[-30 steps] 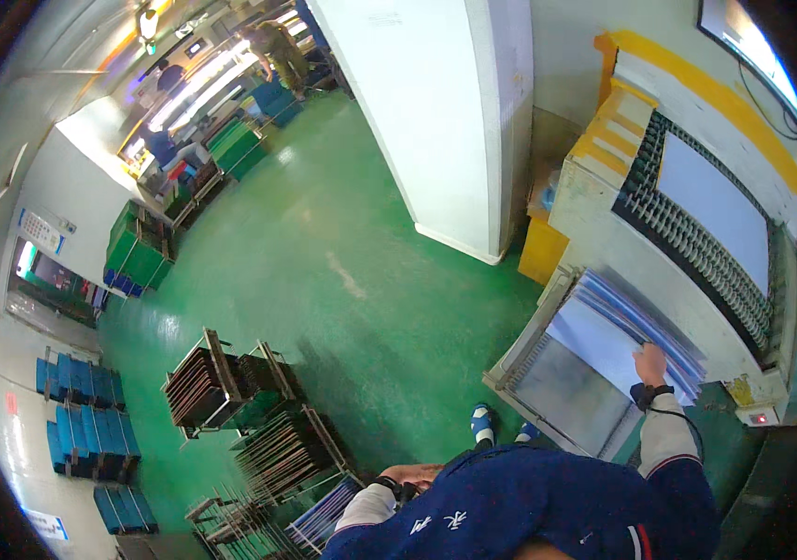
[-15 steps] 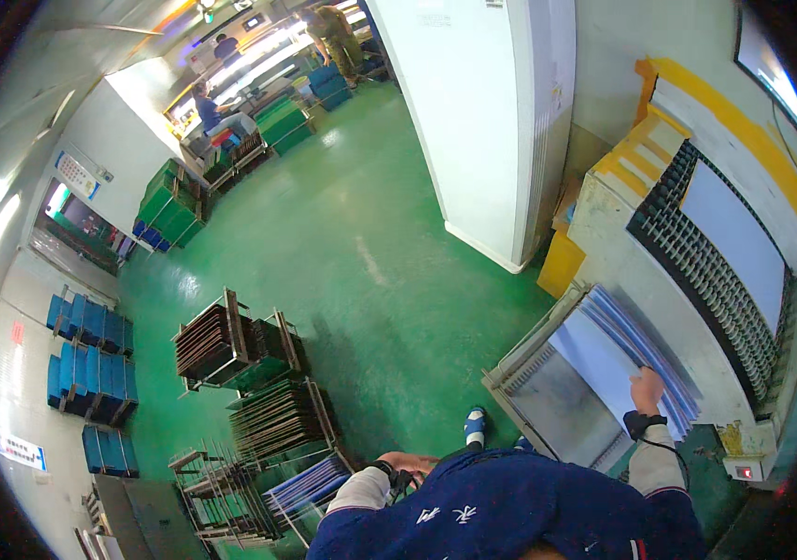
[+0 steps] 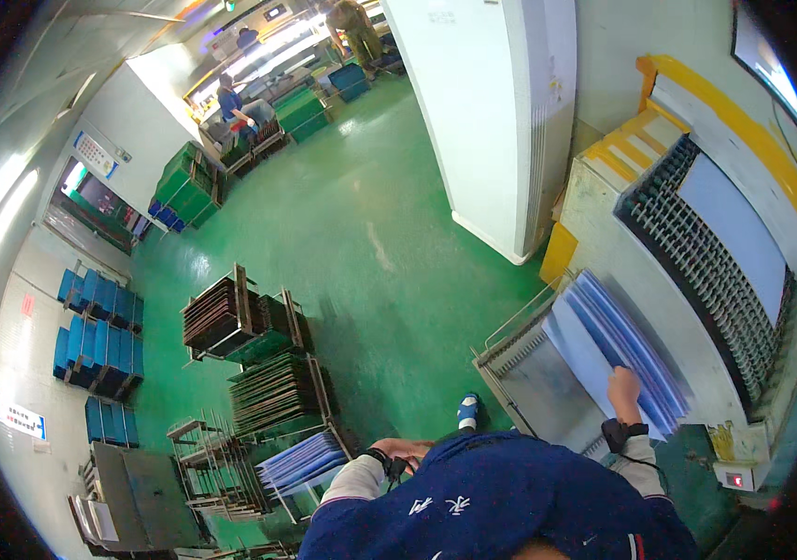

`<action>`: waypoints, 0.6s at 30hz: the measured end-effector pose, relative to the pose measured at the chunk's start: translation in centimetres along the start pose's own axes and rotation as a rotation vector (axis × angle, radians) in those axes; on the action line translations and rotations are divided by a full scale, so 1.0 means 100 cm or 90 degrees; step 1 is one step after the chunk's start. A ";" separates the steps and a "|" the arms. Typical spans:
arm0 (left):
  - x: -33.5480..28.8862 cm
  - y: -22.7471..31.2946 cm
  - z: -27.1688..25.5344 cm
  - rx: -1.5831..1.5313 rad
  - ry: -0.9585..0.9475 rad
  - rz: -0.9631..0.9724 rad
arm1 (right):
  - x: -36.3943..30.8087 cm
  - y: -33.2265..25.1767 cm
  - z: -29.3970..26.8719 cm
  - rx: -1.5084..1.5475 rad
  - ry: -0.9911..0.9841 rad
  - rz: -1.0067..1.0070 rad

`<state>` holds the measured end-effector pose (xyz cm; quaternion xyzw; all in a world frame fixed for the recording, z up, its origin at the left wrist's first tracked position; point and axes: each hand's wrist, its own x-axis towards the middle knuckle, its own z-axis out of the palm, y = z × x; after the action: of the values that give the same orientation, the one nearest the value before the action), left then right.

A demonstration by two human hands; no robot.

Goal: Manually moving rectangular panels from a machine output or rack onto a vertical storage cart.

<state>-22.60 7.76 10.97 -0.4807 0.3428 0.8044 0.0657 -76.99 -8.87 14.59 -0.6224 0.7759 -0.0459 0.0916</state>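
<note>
At the right, my right hand [image 3: 624,385] is closed on the upper edge of a pale blue sheet [image 3: 578,347]. That sheet stands foremost among several similar upright sheets [image 3: 624,327] in a slotted metal rack [image 3: 548,383]. My left hand [image 3: 403,453] is held low in front of my body, beside a rack of blue sheets [image 3: 303,462]. Its fingers are partly hidden, and I cannot tell whether they hold anything.
A roller conveyor [image 3: 697,271] carrying a flat pale blue sheet [image 3: 734,238] runs at the right. A tall white cabinet [image 3: 487,121] stands ahead. Racks of dark panels [image 3: 277,397] are on the green floor to my left. Blue bins [image 3: 104,350] line the left wall; people work far off.
My right hand has shifted slightly left, and the sheet in it has tilted away from the stack, with its lower part moved left. The whole view has turned a little.
</note>
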 end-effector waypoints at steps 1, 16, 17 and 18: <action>0.001 0.002 0.002 0.004 0.002 0.000 | 0.002 0.004 0.000 0.003 0.008 -0.027; 0.007 0.043 0.004 0.068 0.048 -0.002 | -0.019 0.073 -0.201 0.255 0.160 -0.001; 0.008 0.045 0.003 0.072 0.051 0.000 | -0.022 0.080 -0.212 0.490 0.105 0.045; 0.010 0.050 0.000 0.078 0.050 -0.004 | -0.037 0.073 -0.223 0.488 0.117 0.065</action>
<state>-25.37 3.75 12.58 -0.5080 0.3924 0.7621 0.0843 -87.64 -4.60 35.42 -0.4970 0.7374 -0.3831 0.2500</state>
